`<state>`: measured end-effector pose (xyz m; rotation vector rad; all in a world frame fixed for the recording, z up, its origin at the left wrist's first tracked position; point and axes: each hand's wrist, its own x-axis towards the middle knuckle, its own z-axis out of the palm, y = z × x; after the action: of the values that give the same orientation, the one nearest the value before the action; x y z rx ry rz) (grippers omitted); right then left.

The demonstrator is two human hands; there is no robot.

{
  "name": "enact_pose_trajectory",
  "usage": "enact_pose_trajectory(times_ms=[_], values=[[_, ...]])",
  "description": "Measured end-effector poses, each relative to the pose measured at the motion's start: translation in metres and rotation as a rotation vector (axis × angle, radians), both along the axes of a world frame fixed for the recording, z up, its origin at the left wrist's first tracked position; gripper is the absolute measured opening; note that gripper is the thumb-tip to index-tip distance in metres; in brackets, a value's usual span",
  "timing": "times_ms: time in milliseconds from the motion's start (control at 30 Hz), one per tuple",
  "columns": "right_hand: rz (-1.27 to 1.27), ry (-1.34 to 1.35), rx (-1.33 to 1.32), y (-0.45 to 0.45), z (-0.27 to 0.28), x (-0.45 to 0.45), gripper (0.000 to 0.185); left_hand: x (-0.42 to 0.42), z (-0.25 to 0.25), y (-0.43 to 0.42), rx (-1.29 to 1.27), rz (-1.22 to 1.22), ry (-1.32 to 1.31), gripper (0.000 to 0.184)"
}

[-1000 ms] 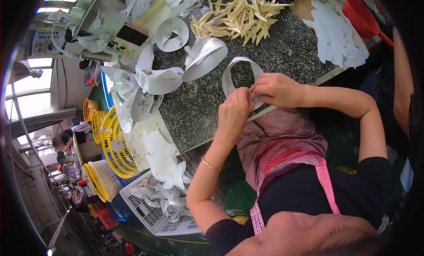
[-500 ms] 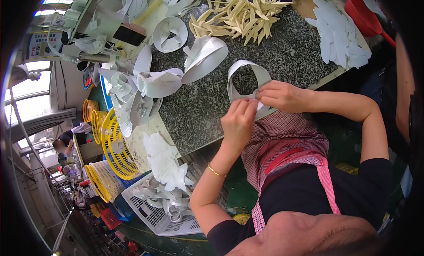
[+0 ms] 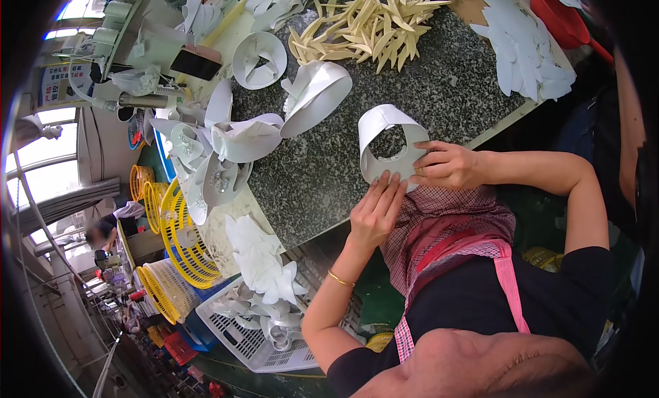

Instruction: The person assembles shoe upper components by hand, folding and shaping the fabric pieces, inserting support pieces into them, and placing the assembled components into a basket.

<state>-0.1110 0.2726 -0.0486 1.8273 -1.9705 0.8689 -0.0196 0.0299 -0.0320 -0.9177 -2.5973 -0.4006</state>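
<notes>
A white looped shoe upper (image 3: 394,115) stands at the near edge of the dark speckled stone slab, its round opening facing up. The fingers of my left hand (image 3: 377,209) lie straight over its lower rim, thumb out of sight. At its right side my right hand (image 3: 446,165) grips the edge, fingers bent over the white surface. Further left on the slab are more white uppers: a rounded one (image 3: 319,99), a ring-shaped one (image 3: 240,58) and a folded one (image 3: 248,138). Some nearby pieces (image 3: 220,180) carry shiny stones.
A heap of cream pointed strips (image 3: 374,27) lies at the back of the slab, with flat white pieces (image 3: 525,51) to its right. Beyond sits a red scoop (image 3: 559,17). At left are a phone (image 3: 197,62), yellow baskets (image 3: 180,243) and a white crate (image 3: 257,350). Another person's arm (image 3: 626,130) shows at far right.
The upper has turned and tilted, so its inner wall and lower surface show more. My hands have gone from pinching together at its lower rim to lying apart, fingers spread along it.
</notes>
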Motion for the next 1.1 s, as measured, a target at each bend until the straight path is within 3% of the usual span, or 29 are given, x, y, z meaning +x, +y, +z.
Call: enact_pose_trajectory(times_ms=[233, 300, 467, 533, 567, 600, 633, 667, 733, 800, 933, 1000, 1033, 1100], values=[[0.058, -0.065, 0.055, 0.001, 0.010, -0.011, 0.026, 0.001, -0.001, 0.000, 0.073, -0.035, 0.054, 0.027], [-0.084, 0.035, 0.065, -0.009, 0.021, -0.012, 0.025, 0.000, 0.001, -0.001, 0.105, -0.044, 0.048, 0.026], [-0.076, -0.029, -0.087, -0.016, 0.053, -0.028, 0.019, -0.015, 0.036, -0.004, 0.563, 0.024, -0.159, 0.029], [-0.078, -0.373, -0.102, -0.017, 0.080, -0.030, 0.015, -0.025, 0.065, -0.008, 0.543, 0.032, -0.132, 0.031], [-0.090, -0.529, -0.245, -0.025, 0.084, -0.031, 0.019, -0.026, 0.074, -0.012, 0.572, 0.026, -0.208, 0.034], [-0.088, -0.508, -0.254, -0.029, 0.093, -0.033, 0.019, -0.027, 0.080, -0.014, 0.600, 0.017, -0.281, 0.036], [-0.140, -0.831, -0.279, -0.032, 0.104, -0.034, 0.021, -0.028, 0.069, -0.017, 0.828, 0.019, -0.386, 0.029], [-0.189, -1.155, -0.300, -0.034, 0.113, -0.035, 0.024, -0.026, 0.069, -0.015, 0.819, 0.009, -0.368, 0.029], [-0.192, -1.103, -0.369, -0.051, 0.105, -0.044, 0.027, -0.024, 0.076, -0.005, 1.381, 0.126, -0.595, 0.015], [-0.016, -1.598, -0.673, -0.074, 0.102, -0.043, 0.025, -0.036, 0.076, 0.010, 1.429, 0.179, -0.541, 0.016], [-0.104, -1.836, -0.736, -0.087, 0.118, -0.032, 0.028, -0.047, 0.087, 0.032, 1.649, 0.228, -0.480, 0.019], [-0.098, -1.832, -0.715, -0.088, 0.112, -0.032, 0.031, -0.047, 0.086, 0.035, 1.737, 0.242, -0.533, 0.021], [-0.117, -1.854, -0.686, -0.087, 0.112, -0.031, 0.031, -0.046, 0.080, 0.018, 1.723, 0.042, -0.659, 0.029], [-0.141, -1.875, -0.660, -0.086, 0.113, -0.032, 0.031, -0.041, 0.077, 0.018, 1.837, 0.075, -0.746, 0.032]])
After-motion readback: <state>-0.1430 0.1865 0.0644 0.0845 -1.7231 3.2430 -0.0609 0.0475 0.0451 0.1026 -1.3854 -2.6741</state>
